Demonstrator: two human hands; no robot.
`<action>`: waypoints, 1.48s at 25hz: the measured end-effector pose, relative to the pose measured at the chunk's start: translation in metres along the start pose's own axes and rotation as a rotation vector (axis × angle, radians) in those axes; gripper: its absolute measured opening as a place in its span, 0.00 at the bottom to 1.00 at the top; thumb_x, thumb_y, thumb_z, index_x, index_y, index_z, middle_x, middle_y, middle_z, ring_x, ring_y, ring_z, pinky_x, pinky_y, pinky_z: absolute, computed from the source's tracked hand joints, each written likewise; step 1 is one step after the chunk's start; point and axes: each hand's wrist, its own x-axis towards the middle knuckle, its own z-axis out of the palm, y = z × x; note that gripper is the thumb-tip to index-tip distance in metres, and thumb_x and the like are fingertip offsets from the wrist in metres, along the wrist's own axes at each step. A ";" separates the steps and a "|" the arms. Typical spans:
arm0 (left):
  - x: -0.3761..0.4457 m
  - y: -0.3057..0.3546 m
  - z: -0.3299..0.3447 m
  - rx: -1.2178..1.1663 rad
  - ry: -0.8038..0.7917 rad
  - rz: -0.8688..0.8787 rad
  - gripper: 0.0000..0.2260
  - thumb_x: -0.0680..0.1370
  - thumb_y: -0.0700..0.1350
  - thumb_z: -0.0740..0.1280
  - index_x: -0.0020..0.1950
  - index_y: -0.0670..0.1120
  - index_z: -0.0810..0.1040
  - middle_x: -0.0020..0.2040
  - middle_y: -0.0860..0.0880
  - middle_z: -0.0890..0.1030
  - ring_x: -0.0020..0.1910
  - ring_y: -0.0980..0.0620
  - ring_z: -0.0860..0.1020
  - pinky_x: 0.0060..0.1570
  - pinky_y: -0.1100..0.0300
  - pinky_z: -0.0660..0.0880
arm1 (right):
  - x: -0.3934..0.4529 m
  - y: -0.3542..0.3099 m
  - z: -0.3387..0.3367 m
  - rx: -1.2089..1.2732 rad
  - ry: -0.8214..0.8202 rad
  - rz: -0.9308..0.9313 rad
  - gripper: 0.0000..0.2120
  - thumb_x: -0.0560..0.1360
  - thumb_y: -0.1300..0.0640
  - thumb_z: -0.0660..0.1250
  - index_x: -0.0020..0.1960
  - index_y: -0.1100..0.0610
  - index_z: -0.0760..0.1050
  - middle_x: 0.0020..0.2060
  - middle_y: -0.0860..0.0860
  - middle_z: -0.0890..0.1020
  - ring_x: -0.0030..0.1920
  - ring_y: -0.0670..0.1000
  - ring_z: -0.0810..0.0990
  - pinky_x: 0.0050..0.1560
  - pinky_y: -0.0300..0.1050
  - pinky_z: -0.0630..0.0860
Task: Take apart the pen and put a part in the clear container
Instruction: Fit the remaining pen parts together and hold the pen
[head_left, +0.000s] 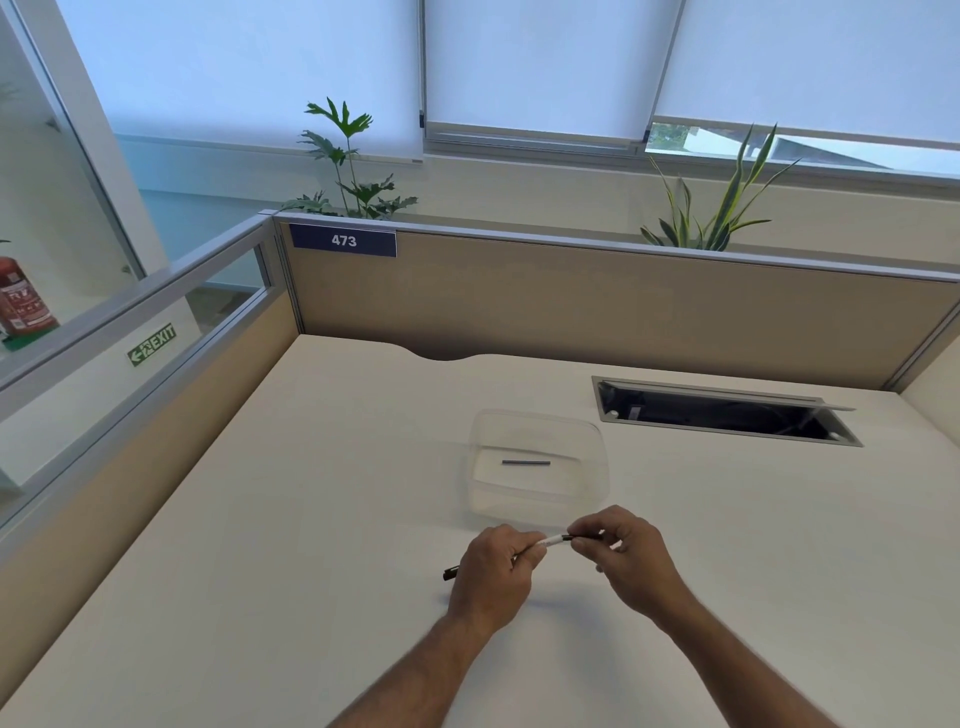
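Hands meet low in the frame's centre: left hand (493, 564) and right hand (626, 551) each pinch the pen (555, 541) above the table (311, 519). Just above them, the clear container (537, 462) holds a thin dark part (525, 462).

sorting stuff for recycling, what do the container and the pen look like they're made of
The container looks like clear, slightly glossy thin plastic: the desk shows through its walls. The pen seems plastic too, a white barrel with black ends; too small to be sure.
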 end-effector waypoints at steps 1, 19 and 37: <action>0.000 0.000 0.000 -0.003 -0.001 0.000 0.07 0.78 0.46 0.68 0.54 0.53 0.84 0.41 0.47 0.82 0.43 0.48 0.77 0.45 0.51 0.76 | 0.000 0.000 0.000 -0.004 0.000 -0.005 0.09 0.70 0.67 0.76 0.42 0.54 0.86 0.38 0.49 0.83 0.36 0.43 0.79 0.41 0.54 0.80; -0.001 -0.001 0.001 0.107 -0.090 0.091 0.09 0.79 0.49 0.66 0.55 0.53 0.83 0.42 0.48 0.83 0.44 0.49 0.75 0.45 0.54 0.73 | 0.000 0.003 -0.001 0.070 -0.165 0.042 0.17 0.64 0.64 0.81 0.49 0.48 0.83 0.36 0.50 0.87 0.35 0.50 0.85 0.41 0.41 0.82; 0.010 0.004 -0.013 0.103 -0.436 0.003 0.12 0.81 0.54 0.61 0.49 0.52 0.82 0.41 0.51 0.85 0.42 0.53 0.81 0.48 0.52 0.78 | -0.014 0.017 0.008 0.150 -0.119 0.036 0.14 0.74 0.67 0.72 0.37 0.50 0.87 0.31 0.54 0.86 0.30 0.52 0.84 0.34 0.41 0.81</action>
